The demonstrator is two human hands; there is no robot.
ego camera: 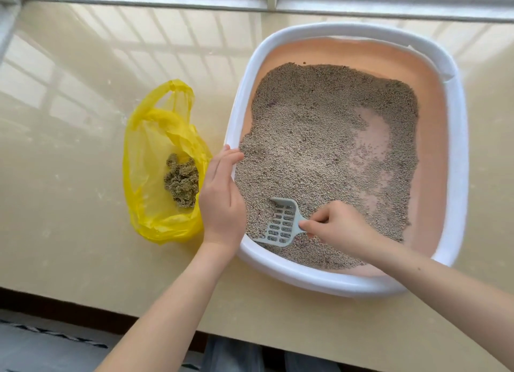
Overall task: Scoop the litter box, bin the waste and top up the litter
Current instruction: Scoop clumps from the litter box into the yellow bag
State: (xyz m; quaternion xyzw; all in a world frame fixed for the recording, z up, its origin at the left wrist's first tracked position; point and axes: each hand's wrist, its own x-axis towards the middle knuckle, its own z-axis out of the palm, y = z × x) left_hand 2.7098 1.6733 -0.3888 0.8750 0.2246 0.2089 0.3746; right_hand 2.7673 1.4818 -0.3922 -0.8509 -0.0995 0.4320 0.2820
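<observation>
Gripping the grey slotted plastic scoop (281, 225), the right hand (338, 227) digs into grey litter (311, 149); the left hand (222, 199) rests flat-fingered on the white-rimmed pink litter box (236, 115).

Left hand (222, 196): fingers straight and together, pointing to 12 o'clock, palm turned toward 3 o'clock, forearm running back to 7 o'clock. Right hand (338, 227): fingers curled in a grip, knuckles up, thumb toward 9 o'clock, forearm running off to 4 o'clock.
</observation>
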